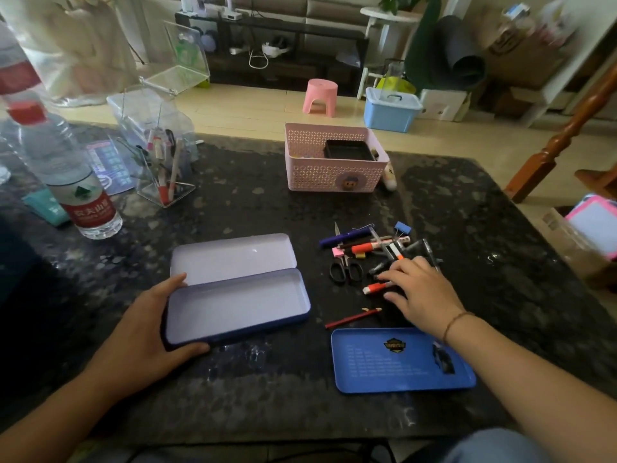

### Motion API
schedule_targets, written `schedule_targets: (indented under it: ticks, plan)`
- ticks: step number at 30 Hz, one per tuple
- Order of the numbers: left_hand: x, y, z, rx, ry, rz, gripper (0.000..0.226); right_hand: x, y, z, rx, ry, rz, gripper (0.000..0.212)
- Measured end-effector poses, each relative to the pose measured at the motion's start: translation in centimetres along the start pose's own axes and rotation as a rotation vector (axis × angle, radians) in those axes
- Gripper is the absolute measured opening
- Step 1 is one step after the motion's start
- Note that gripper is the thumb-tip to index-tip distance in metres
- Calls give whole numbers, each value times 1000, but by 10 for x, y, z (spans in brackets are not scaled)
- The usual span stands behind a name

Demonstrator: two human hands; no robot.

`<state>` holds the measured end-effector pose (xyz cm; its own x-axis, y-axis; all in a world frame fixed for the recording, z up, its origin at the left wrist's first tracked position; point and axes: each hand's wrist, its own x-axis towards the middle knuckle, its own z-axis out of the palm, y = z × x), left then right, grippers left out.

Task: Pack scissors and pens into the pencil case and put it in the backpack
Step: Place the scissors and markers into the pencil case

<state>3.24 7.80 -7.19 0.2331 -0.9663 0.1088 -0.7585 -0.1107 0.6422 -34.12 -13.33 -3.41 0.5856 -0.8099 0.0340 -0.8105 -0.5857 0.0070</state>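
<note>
The left hand (152, 324) grips the left end of the open pencil case (237, 304), thumb along the near rim and fingers curled round the far corner; the case lies empty on the dark bench (233, 202), its lid (233, 257) hinged back flat. The right hand (422, 292) hovers low over a jumble of pens (370, 243), fingers spread, two fingertips touching an orange-and-white pen (375, 288). One pair of black scissors (345, 269) lies at the pile's left edge. One red pencil (353, 318) lies apart, just beyond a blue tray (384, 369)
</note>
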Motion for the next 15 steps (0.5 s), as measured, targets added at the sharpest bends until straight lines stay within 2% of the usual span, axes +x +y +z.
schedule_targets:
  ticks: [3,8,10,13,15]
  plan:
    - [0,-1,1,3,3,15,103,11,-3,0,-34,-37,11,36]
    - [1,-7,-1,17,6,62,103,25,-25,-8,76,39,-90,33]
    - [1,-7,0,18,11,48,103,40,-42,-12,-8,-29,-93,39]
    - [0,-6,0,42,31,35,101,59,-70,-15,-234,-227,-85,55]
    - [0,-7,0,65,29,34,102,61,-81,-14,-256,-248,-59,52]
